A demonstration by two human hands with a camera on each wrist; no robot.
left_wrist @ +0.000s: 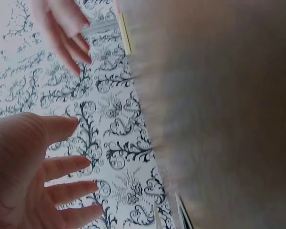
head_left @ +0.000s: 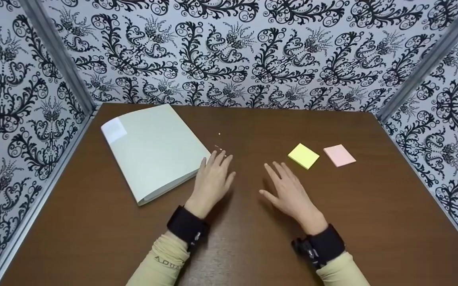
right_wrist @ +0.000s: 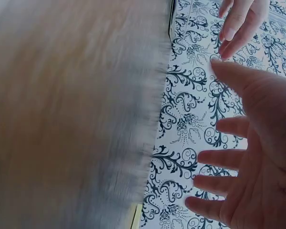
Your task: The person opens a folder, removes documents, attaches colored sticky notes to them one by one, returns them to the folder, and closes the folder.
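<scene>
A pale green folder (head_left: 157,155) with a white label (head_left: 114,130) lies on the left of the brown table. Close to its right corner hovers my left hand (head_left: 212,180), fingers spread and holding nothing. Just past those fingertips are tiny bright bits (head_left: 219,147), too small to identify. My right hand (head_left: 290,194) is also spread and holds nothing. Beyond it lies a yellow sticky note pad (head_left: 303,155), with a pink sticky note pad (head_left: 339,155) to the right. In the wrist views, the left palm (left_wrist: 19,167) and right palm (right_wrist: 267,162) appear raised above the tabletop.
The brown table (head_left: 249,238) is bounded by a patterned back wall (head_left: 229,51) and patterned side walls. Metal posts stand at the back corners. Black bands with cameras are strapped round both wrists.
</scene>
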